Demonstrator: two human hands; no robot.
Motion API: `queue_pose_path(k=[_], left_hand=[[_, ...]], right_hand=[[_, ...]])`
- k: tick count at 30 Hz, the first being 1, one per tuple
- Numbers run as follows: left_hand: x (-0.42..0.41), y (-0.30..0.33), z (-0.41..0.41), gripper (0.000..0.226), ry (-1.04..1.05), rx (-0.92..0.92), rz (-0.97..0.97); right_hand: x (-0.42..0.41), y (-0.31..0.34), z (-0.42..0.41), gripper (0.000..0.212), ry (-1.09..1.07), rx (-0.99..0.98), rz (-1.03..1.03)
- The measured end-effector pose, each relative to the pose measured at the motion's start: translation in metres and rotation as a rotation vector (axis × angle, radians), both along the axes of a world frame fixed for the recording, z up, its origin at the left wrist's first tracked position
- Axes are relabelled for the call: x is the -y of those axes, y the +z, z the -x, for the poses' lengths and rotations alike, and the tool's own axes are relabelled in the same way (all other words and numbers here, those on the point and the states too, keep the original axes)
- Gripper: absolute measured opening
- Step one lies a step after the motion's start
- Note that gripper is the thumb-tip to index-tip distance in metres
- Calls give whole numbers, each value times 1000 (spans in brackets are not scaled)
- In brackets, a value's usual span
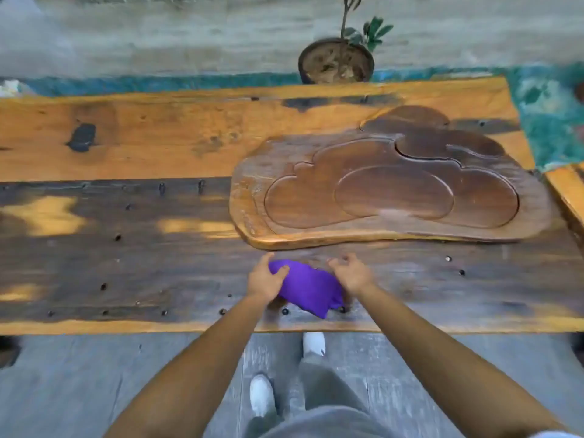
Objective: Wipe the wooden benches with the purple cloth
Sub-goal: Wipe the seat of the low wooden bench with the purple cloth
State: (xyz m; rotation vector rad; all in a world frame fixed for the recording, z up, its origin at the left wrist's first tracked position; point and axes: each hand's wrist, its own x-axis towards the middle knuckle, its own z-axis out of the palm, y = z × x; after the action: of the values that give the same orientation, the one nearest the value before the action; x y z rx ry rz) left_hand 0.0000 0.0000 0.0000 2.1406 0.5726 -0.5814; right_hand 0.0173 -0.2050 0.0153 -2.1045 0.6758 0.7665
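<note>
Left hand [264,279] is gripping the purple cloth [308,289], bunched under its curled fingers on the wooden bench [126,248]. Right hand [349,273] is hovering, fingers loosely curled, holding nothing. Risk: the bunched cloth is offering little flat wiping surface, likely skipping patches beyond the fingertips.

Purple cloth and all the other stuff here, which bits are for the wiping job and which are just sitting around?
For the job: purple cloth, left hand, right hand, wooden bench.

Just sitting around: carved wooden tray, potted plant.
</note>
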Motion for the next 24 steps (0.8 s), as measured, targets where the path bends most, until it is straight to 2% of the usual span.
queue_pose_path(k=[4,8,12,15,17,20,22,24], left_hand=[[5,-19,-10,67,119,-151,46],[17,-25,-18,43,138,-324,123],[15,-2,-22,25,296,-282,300],[10,30,-18,9,337,-211,518],[15,53,-11,12,326,-170,692],[31,83,-1,24,279,-95,937],[46,101,7,34,200,-93,1023],[61,117,17,34,102,-127,1029]], right_hand=[[-1,-24,17,56,-124,-165,-85],[-6,-40,26,46,-349,-193,-293],[-1,-31,20,29,-451,-149,-400],[12,-7,17,16,-498,-47,-534],[22,14,19,13,-588,43,-665],[38,48,31,23,-671,125,-943],[46,70,50,27,-689,209,-979],[55,88,75,25,-796,361,-924]])
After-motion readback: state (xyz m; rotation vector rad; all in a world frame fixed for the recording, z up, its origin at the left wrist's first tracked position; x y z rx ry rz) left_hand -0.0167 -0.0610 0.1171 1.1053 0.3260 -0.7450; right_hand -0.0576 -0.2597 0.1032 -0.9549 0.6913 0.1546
